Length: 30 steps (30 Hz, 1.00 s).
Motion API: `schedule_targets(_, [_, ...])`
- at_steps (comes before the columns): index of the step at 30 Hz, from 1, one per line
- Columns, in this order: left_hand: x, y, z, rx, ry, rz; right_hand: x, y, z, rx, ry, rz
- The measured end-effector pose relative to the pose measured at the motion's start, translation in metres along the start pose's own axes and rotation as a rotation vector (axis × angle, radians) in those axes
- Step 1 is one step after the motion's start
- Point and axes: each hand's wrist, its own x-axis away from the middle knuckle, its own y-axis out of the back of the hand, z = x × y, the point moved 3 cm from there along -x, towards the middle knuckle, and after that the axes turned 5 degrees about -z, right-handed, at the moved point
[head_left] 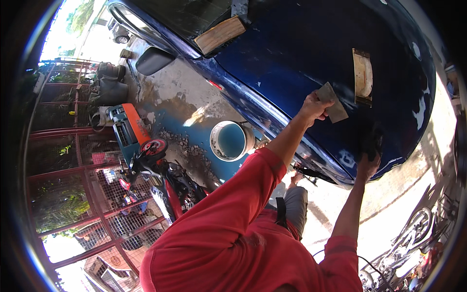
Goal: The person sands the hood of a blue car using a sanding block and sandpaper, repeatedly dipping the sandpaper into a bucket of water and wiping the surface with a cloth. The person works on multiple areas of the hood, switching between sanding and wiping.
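Observation:
In front of me is the dark blue hood [292,63] of a car, with whitish worn patches along its front edge. My left hand [314,108] is closed on a flat, grey-tan rectangular piece that looks like sandpaper [335,103], held over the hood. My right hand [368,166] is at the hood's front edge, its fingers around a dark thing [373,141] that blends into the shadow; its kind cannot be made out. A long, worn sanding block [362,75] lies on the hood beyond both hands. Another wooden block [220,35] rests near the windshield.
A white bucket [249,139] of bluish water stands on the floor left of the car. Farther left are a motorcycle [170,192], an orange-and-grey machine [129,121] and a red metal grille [80,175]. The side mirror [153,61] juts out. Bicycle parts [418,224] lie at right.

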Motion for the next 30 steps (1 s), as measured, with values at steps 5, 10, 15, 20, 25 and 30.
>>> schedule_targets(5, [0.049,0.042,0.003,-0.158,-0.200,-0.347,0.032,0.043,0.055,-0.480,-0.461,-0.057])
schedule_targets(10, [0.123,0.087,0.048,0.354,0.082,0.202,0.092,0.029,0.196,-0.647,0.010,0.654])
schedule_targets(15, [0.130,0.212,0.072,0.683,0.158,-0.027,0.058,-0.036,0.258,-0.465,0.429,0.373])
schedule_targets(20, [0.119,0.376,0.128,0.577,0.088,-0.269,0.030,-0.127,0.221,0.196,0.513,0.209])
schedule_targets(25, [0.074,0.521,0.263,0.487,0.329,-0.597,0.051,-0.166,0.197,0.416,0.745,0.019])
schedule_targets(30, [-0.024,0.622,0.416,-0.332,0.335,-0.579,0.029,-0.164,0.170,0.367,0.701,0.054])
